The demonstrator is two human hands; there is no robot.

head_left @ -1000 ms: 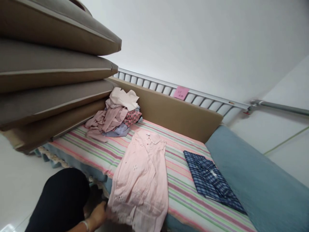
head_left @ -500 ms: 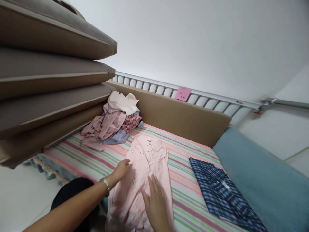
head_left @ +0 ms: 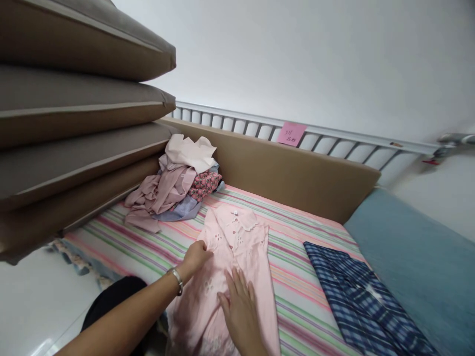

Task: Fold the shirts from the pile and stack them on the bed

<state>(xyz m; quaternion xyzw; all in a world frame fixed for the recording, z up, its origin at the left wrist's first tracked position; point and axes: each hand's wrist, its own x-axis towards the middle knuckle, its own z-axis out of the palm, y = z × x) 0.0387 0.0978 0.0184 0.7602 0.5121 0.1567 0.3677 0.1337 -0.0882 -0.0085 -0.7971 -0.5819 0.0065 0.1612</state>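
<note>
A pale pink blouse [head_left: 256, 267] with a scalloped collar, small buttons and cut-out embroidery lies front up on a striped bed sheet [head_left: 297, 277]. At its left side edge, my left hand [head_left: 196, 258] has its fingers curled in, pinching the cloth; the fingertips are partly hidden. My right hand [head_left: 241, 311] lies flat on the lower front of the blouse, fingers stretched out and holding nothing. The blouse's lower end runs out of view beneath my arms.
Crumpled clothes [head_left: 174, 183] are heaped at the far left beside stacked brown cushions [head_left: 85, 104]. Folded blue checked cloth [head_left: 356, 296] lies at right, next to a blue-green cushion [head_left: 419, 257]. A brown panel [head_left: 289, 173] and slatted rail with a pink note [head_left: 292, 134] border the back.
My left hand has slid slightly right over the blouse's edge, its fingers more curled. My right hand stays flat on the cloth. The view has shifted a little.
</note>
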